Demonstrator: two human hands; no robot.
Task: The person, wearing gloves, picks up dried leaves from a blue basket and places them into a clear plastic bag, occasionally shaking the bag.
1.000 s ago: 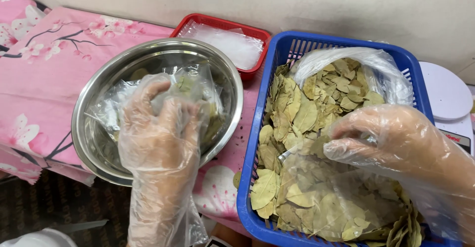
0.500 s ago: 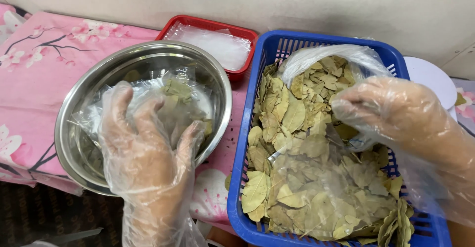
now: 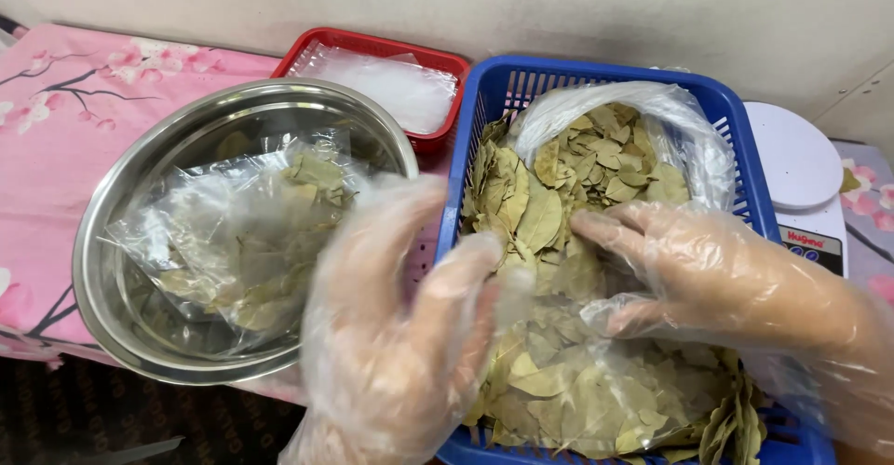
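Both my hands wear thin clear plastic gloves. My left hand (image 3: 396,335) hovers, blurred, fingers spread and holding nothing, between the steel bowl (image 3: 121,214) and the blue basket (image 3: 475,130). In the bowl lie clear bags of dried leaves (image 3: 247,242). My right hand (image 3: 717,279) rests on the dried bay leaves (image 3: 549,214) heaped in the basket, fingers stretched toward the left, touching the leaves and a clear plastic bag (image 3: 689,139) that lines the back of the pile.
A red tray (image 3: 307,51) holding clear plastic bags stands behind the bowl. A white kitchen scale (image 3: 801,172) sits right of the basket. Everything rests on a pink flowered cloth (image 3: 56,111) against a pale wall.
My left hand has left the bag in the bowl and swung right toward the basket. My right hand has slid left and down across the leaves.
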